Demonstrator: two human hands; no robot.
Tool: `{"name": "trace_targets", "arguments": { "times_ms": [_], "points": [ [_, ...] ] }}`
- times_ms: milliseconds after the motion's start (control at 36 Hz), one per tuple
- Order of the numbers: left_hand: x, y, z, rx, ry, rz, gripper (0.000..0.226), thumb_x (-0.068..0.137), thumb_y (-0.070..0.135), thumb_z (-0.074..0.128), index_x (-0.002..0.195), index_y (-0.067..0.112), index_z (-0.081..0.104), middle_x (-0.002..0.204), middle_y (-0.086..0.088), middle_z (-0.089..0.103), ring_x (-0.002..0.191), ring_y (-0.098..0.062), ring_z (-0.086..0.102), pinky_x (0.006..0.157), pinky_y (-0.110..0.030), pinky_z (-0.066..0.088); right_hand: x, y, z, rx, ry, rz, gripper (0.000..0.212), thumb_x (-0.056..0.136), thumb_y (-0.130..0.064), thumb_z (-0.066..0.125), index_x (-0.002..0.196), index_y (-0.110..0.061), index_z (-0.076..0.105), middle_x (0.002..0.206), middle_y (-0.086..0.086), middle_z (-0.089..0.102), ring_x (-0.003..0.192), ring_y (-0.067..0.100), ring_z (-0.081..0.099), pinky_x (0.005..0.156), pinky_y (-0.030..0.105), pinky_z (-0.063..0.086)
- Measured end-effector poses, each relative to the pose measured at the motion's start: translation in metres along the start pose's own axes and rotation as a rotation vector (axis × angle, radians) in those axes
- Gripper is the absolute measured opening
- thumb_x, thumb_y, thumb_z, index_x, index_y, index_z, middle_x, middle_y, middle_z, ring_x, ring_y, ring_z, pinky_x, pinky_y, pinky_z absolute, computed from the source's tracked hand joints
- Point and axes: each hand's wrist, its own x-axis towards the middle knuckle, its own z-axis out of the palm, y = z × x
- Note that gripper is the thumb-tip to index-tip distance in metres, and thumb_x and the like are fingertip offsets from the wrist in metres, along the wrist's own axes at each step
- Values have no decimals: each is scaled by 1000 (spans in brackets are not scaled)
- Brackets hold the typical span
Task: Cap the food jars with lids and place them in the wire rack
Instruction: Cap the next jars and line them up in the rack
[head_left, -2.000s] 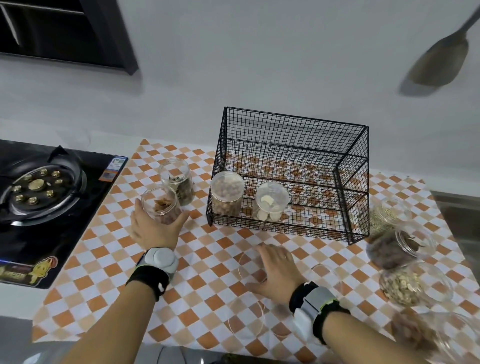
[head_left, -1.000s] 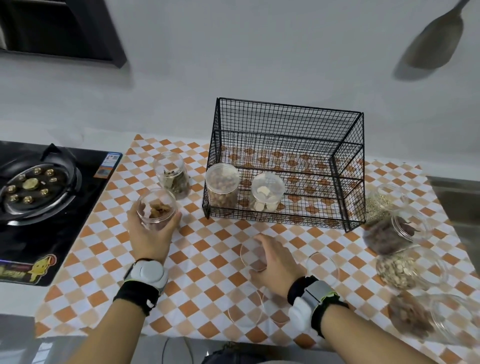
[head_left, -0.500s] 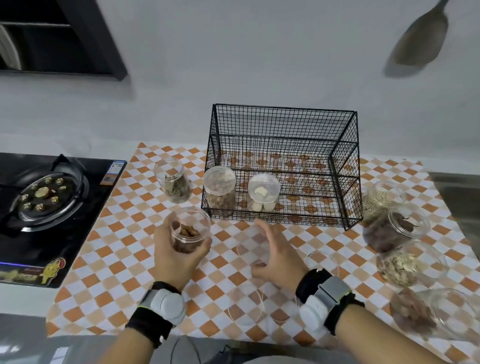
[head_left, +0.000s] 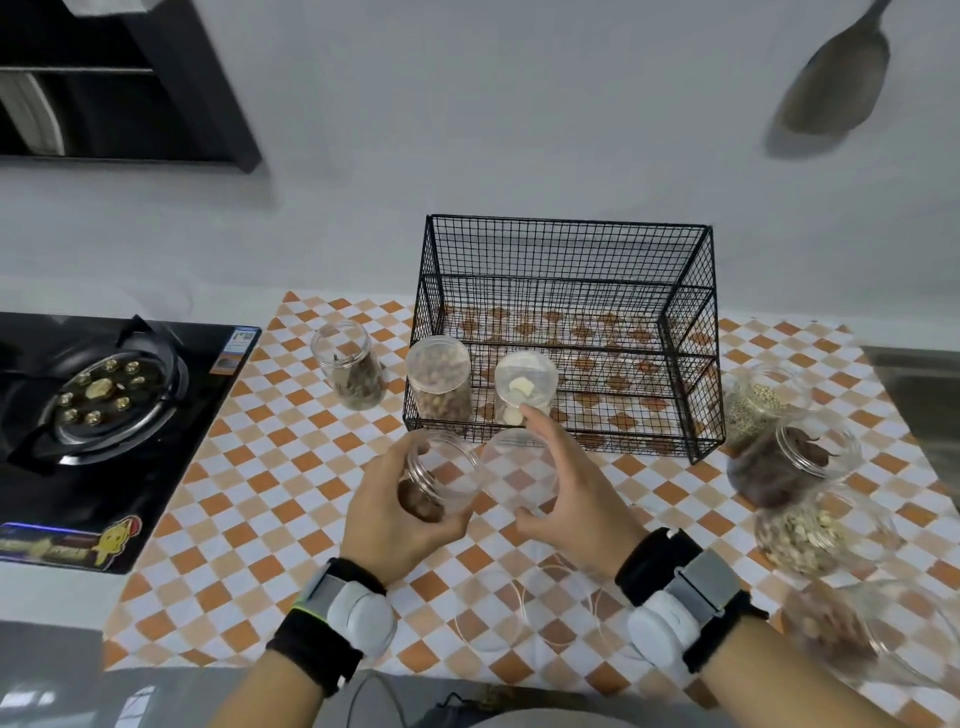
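My left hand (head_left: 387, 525) grips a clear uncapped jar (head_left: 439, 480) with brown pieces in its bottom, tilted toward the right above the checked cloth. My right hand (head_left: 566, 491) holds a clear round lid (head_left: 517, 473) right beside the jar's mouth, thumb below and fingers above. Behind them stands the black wire rack (head_left: 566, 332). Two capped jars are in its left front: a nut jar (head_left: 440, 384) and a jar of pale slices (head_left: 524, 384).
An open jar (head_left: 350, 364) stands left of the rack. Several open jars (head_left: 789, 457) crowd the right side of the cloth. Clear lids (head_left: 558, 605) lie near the front edge. A gas stove (head_left: 98, 400) is at the left.
My left hand lifted the jar from the left of the cloth and brought it to the middle. My right hand picked a lid off the cloth and raised it beside the jar's mouth.
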Motion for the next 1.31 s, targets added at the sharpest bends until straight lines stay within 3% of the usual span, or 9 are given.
{"name": "trace_targets", "arguments": {
  "times_ms": [83,195,250,333,445,639,806,973,1306],
  "points": [
    [4,3,-2,24,-39,-5,86,57,63,77,133,48,41,119,22,58,107,-4,55,87,-24,48,0,-6,-6,-14,9,-4,111,86,-19,77,153,-62,-2,157,-22,25,126,1,42,91,21,53],
    [8,8,-3,49,-67,-7,89,53,65,75,134,43,45,113,16,60,99,-1,55,81,-7,41,1,-6,-11,12,22,-4,114,83,-20,79,156,-56,-1,160,-16,28,139,0,36,95,5,42],
    [9,13,-3,49,-82,-28,92,52,65,73,136,35,49,107,12,61,93,-1,57,76,-2,39,1,-7,-13,17,27,-7,114,82,-22,80,158,-52,-1,159,-15,31,142,4,37,100,13,46],
    [11,14,-4,76,-120,-25,94,51,63,76,137,34,49,112,14,58,99,-4,58,82,-10,44,2,-11,-16,32,24,-21,115,80,-27,81,160,-48,1,155,-16,37,137,3,44,98,26,52],
    [13,11,-1,62,-151,-4,91,53,56,83,135,39,48,118,20,55,108,-7,58,92,-34,52,4,-16,-20,120,-33,-11,117,80,-28,83,159,-45,-1,153,-14,39,136,-12,36,103,8,38],
    [15,15,1,84,-192,45,93,54,54,83,139,42,44,122,18,56,110,0,52,93,-29,49,5,-27,-27,185,-157,-28,114,82,-20,81,160,-45,2,154,-26,32,135,-19,36,113,15,37],
    [17,16,4,110,-205,100,98,54,52,85,142,38,43,119,13,60,107,-8,54,90,-29,49,10,-35,-32,122,-208,-66,87,78,-23,83,149,-38,35,151,-25,39,140,-2,41,113,34,43],
    [18,18,8,106,-239,135,100,54,51,87,143,36,44,118,15,55,104,-2,51,85,-7,36,16,-36,-34,80,-239,-120,81,79,-18,83,150,-32,47,153,-17,37,141,-2,39,112,20,40],
    [18,27,6,128,-246,173,100,54,61,80,143,36,45,111,37,41,98,2,50,80,-9,37,16,-37,-36,25,-295,-125,83,79,-17,82,152,-33,45,154,-20,40,141,-11,34,112,6,27]
  ]
}}
